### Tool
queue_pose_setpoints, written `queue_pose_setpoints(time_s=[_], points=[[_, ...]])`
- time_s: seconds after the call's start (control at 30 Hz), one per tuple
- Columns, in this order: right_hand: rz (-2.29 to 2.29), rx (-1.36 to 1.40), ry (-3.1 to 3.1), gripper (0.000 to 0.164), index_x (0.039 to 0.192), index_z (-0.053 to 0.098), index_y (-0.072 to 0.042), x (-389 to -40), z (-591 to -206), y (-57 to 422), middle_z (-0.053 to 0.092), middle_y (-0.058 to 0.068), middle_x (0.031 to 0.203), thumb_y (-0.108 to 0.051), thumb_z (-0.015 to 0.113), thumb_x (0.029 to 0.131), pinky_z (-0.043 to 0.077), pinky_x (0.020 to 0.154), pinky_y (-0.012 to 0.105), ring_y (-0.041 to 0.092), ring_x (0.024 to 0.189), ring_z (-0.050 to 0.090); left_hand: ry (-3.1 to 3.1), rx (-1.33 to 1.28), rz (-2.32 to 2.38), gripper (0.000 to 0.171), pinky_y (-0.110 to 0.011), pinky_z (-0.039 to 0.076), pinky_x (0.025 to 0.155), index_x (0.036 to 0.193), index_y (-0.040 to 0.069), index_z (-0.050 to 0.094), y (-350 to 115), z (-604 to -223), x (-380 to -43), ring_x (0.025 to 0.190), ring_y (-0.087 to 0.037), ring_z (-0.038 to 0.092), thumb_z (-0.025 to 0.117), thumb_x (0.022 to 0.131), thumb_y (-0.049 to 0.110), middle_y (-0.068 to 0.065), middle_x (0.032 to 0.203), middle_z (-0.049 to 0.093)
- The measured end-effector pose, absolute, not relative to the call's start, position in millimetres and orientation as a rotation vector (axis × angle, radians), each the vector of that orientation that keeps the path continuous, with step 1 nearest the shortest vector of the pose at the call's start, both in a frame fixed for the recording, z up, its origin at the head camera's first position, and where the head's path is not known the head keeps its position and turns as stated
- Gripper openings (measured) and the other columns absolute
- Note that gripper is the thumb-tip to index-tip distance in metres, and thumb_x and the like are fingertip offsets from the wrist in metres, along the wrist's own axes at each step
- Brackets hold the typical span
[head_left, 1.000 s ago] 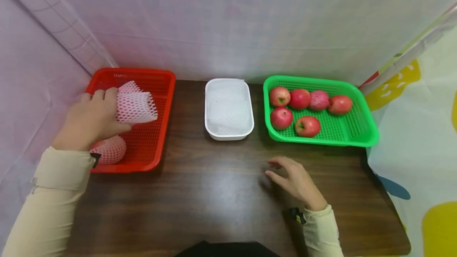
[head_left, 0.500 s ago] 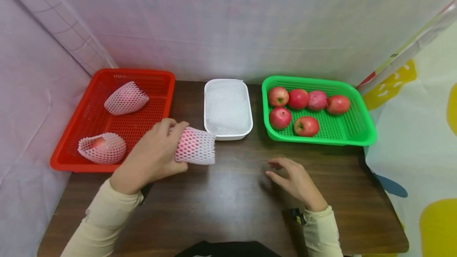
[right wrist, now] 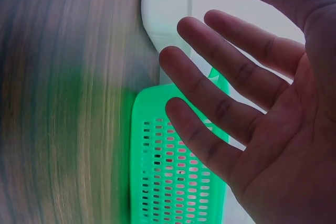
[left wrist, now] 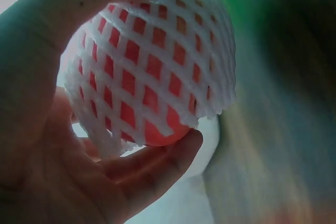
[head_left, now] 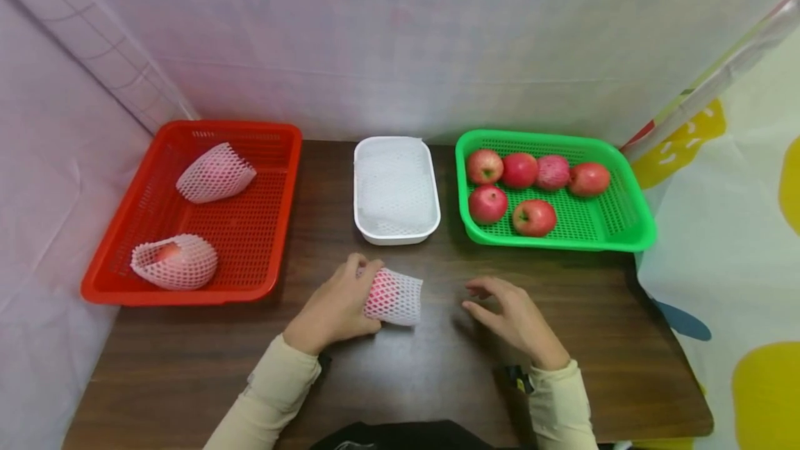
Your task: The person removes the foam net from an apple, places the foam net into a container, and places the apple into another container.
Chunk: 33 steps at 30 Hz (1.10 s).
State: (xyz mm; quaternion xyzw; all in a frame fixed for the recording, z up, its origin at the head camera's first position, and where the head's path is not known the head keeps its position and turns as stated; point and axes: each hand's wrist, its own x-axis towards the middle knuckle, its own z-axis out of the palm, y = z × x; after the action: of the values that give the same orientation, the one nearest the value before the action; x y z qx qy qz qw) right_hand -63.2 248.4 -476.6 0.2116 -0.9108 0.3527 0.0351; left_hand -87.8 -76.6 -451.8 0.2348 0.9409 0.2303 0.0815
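Nearest, on the dark wooden bench (head_left: 387, 373): left hand (head_left: 334, 307), fingers curled round a red apple in white foam netting (head_left: 394, 296), held low at the bench's middle. Right hand (head_left: 512, 318) just beside it, fingers spread and loose, holding nothing. Behind: white tray (head_left: 395, 189). Left: red basket (head_left: 262, 228), two netted apples. Right: green basket (head_left: 619, 228), six apples.
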Motion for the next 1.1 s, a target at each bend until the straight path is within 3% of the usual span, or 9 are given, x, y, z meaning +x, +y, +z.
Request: queue_pose_setpoints(time_s=[0.63, 0.83, 1.1], points=[[1.292, 0.849, -2.671, 0.019, 0.107, 0.074, -0.009, -73, -490, 218, 0.071, -0.005, 0.102, -0.011, 0.077, 0.089, 0.055, 0.083, 0.036, 0.012, 0.096, 0.066, 2.824, 0.739, 0.717, 0.09, -0.045, 0.053, 0.081, 0.141, 0.01, 0.048, -71, -458, -86, 0.103, -0.031, 0.056, 0.088, 0.062, 0.026, -0.017, 0.124, 0.048], [1.419, 0.945, -2.62, 0.034, 0.12, 0.071, -0.008, -78, -501, 198, 0.07, 0.002, 0.112, -0.002, 0.077, 0.086, 0.054, 0.089, 0.038, 0.019, 0.103, 0.066, 2.806, 0.734, 0.734, 0.09, -0.043, 0.053, 0.079, 0.143, 0.014, 0.047, -68, -457, -86, 0.104, -0.029, 0.056, 0.086, 0.063, 0.027, -0.015, 0.125, 0.048], [1.532, 0.993, -2.661, 0.063, 0.135, 0.055, 0.004, -82, -507, 180, 0.064, 0.015, 0.12, 0.004, 0.075, 0.074, 0.053, 0.091, 0.042, 0.028, 0.105, 0.063, 2.821, 0.79, 0.784, 0.087, -0.04, 0.053, 0.075, 0.141, 0.014, 0.048, -66, -456, -85, 0.099, -0.027, 0.056, 0.084, 0.062, 0.026, -0.014, 0.122, 0.048]])
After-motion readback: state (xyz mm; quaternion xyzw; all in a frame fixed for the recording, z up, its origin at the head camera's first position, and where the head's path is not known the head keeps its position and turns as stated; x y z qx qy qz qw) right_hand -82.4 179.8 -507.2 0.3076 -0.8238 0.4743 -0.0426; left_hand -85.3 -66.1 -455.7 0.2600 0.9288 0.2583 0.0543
